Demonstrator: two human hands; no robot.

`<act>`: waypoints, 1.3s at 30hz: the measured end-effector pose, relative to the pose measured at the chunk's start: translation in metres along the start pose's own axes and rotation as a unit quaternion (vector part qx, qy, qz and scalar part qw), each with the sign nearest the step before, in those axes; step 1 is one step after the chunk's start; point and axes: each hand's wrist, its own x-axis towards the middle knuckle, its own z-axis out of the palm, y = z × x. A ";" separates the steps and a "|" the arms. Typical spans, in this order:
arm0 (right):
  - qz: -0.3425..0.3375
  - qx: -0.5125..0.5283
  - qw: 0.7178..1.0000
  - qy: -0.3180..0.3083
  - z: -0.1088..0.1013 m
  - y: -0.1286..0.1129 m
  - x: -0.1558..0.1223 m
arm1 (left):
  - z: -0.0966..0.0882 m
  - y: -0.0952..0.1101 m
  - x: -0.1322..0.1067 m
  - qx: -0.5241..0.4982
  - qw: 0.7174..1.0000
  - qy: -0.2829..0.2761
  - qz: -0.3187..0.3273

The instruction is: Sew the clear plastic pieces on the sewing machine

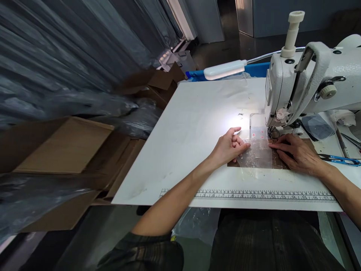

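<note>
A translucent plastic sheet (258,157) with small red marks near its top lies over a brown piece (279,162) on the sewing table. My left hand (229,146) is at the sheet's left edge, thumb and curled fingers closed on it, index finger stretched forward. At the right edge, beside the needle, my right hand (296,153) has its thumb and fingers pressed together on the sheet. The white sewing machine (282,86) stands just beyond, its presser foot (270,131) close to my right fingertips. What lies under the fingers is partly hidden.
A lamp (225,69) lights the white table (180,131). A printed ruler (254,195) runs along its front edge. Blue-handled thread snips (338,159) and dark scissors (352,141) lie at right. Cardboard boxes (64,146) and plastic film stand at left.
</note>
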 end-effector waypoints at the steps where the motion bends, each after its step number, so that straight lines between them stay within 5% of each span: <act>1: 0.002 0.007 1.000 -0.002 -0.002 -0.001 0.000 | 0.000 0.000 0.000 0.002 1.000 -0.001 0.000; 10: -0.047 0.011 0.997 -0.062 -0.017 -0.014 -0.001 | -0.005 -0.022 0.007 0.033 0.994 -0.015 0.103; 13: -0.053 0.001 0.997 -0.054 -0.014 -0.013 -0.001 | -0.006 -0.025 0.007 0.111 0.972 0.052 0.202; 15: -0.058 -0.003 0.997 -0.048 -0.012 -0.013 -0.002 | -0.005 -0.021 0.006 0.210 0.919 0.133 0.305; 17: -0.062 -0.007 0.997 -0.041 -0.011 -0.013 -0.002 | -0.002 -0.016 0.006 0.318 0.836 0.164 0.416; 20: -0.067 -0.014 0.997 -0.025 -0.010 -0.014 -0.002 | 0.006 -0.007 0.011 0.428 0.731 0.092 0.523; 22: -0.069 -0.020 0.997 -0.016 -0.011 -0.015 -0.002 | 0.011 -0.003 0.017 0.466 0.703 0.036 0.536; 31: -0.033 -0.036 0.999 -0.003 -0.004 -0.014 -0.002 | 0.018 0.006 0.041 0.552 0.690 -0.037 0.467; 39: -0.007 -0.055 0.998 0.007 0.000 -0.017 -0.001 | 0.011 0.004 0.049 0.481 0.759 -0.062 0.435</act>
